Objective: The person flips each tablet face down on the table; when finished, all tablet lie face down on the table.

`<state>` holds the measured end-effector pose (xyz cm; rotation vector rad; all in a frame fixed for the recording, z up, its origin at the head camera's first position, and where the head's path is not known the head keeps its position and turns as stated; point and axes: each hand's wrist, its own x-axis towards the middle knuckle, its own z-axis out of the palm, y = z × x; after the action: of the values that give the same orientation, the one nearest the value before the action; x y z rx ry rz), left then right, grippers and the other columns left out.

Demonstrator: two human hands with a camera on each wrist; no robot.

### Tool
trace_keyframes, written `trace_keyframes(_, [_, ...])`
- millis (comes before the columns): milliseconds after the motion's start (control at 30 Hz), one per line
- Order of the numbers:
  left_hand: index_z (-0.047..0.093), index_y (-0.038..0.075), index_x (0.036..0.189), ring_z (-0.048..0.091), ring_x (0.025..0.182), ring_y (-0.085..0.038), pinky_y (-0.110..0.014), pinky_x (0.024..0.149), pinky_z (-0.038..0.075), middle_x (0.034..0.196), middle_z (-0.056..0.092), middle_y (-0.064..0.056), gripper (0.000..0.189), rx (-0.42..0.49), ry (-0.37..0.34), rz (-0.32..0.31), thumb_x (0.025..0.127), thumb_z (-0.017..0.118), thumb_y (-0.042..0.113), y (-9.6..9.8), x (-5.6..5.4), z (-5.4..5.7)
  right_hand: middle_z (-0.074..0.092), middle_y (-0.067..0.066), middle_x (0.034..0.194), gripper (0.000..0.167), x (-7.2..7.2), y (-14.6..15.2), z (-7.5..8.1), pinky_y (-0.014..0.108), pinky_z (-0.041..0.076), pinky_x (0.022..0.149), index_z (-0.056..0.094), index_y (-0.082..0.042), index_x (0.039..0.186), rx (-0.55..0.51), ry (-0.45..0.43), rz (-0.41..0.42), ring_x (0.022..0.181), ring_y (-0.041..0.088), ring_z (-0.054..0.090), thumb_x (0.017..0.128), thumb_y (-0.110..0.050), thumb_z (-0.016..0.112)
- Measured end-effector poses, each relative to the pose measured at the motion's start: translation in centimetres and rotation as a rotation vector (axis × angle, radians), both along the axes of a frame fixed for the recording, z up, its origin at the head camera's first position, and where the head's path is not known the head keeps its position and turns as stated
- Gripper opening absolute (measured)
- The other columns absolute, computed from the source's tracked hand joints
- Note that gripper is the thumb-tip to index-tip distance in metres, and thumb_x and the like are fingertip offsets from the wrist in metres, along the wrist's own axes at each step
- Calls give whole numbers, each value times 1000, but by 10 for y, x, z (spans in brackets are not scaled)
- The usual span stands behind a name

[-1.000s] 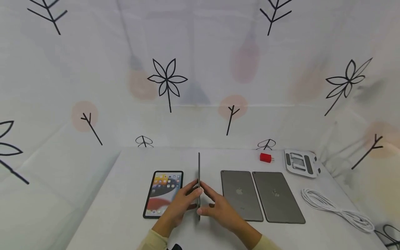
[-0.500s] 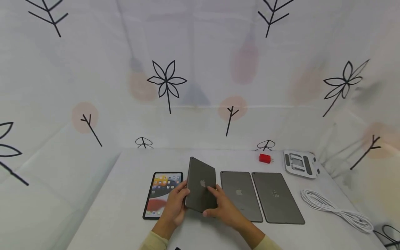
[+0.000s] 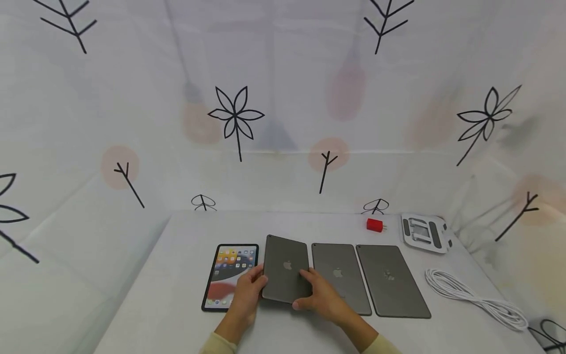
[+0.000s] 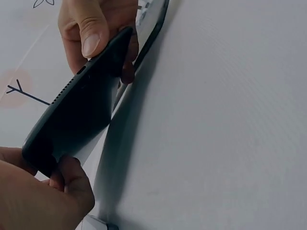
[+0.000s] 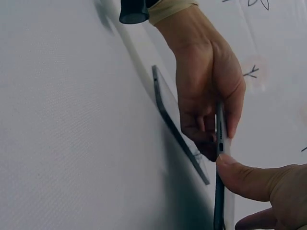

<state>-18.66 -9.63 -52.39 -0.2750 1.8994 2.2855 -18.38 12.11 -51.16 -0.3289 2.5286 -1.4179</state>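
Observation:
A dark grey tablet (image 3: 287,282) with an apple logo on its back is held tilted just above the table, between the other tablets. My left hand (image 3: 244,294) grips its left edge, thumb on the back and fingers underneath. On the lower right, my right hand (image 3: 325,298) holds it, the thumb (image 5: 230,165) near the port on its short edge. In the left wrist view, the dark glossy screen side (image 4: 88,112) of the tablet faces downward. Left of it lies a tablet with a lit home screen (image 3: 212,295), partly behind my left hand.
Two grey tablets lie face down to the right, a nearer one (image 3: 338,260) and a farther one (image 3: 393,285). A red charger plug (image 3: 375,225) and a white-and-grey stand (image 3: 424,235) sit at the back right. Coiled white cable (image 3: 477,297) lies along the table's right side.
The tablet was edge-on and upright, then turned to show its back and came lower and flatter. Both hands keep hold of it, and my right hand has shifted slightly right.

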Motion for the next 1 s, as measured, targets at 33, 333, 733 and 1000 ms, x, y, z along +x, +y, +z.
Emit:
trace_keyframes(33, [37,-13,149,44,140,-37,-51,118,35,152,43,-30,53,-24,-3,12,100,53,-1,0,0,0,31,40,155,93,0,0,0,70,29,112,47,8,146,7,9,0,142,59,31,69,-20,93])
trace_keyframes(333, [52,-14,138,58,113,-25,-30,94,54,124,63,-21,47,-197,38,76,92,60,-6,-1,4,-4,33,39,154,92,-1,1,-2,69,30,112,48,10,144,45,23,-8,141,58,33,69,-19,93])
trace_keyframes(733, [62,-11,130,64,110,-26,-43,96,55,117,69,-19,41,-387,22,40,89,64,-2,-7,7,3,40,34,153,87,-2,2,0,66,29,115,49,6,146,7,4,-21,143,53,35,73,-15,91])
trace_keyframes(1000, [59,-13,130,65,114,-36,-51,99,53,122,69,-25,44,-525,65,-15,89,62,3,-4,12,10,46,34,148,84,2,0,3,65,30,115,49,10,143,-3,33,-31,140,52,39,73,-14,90])
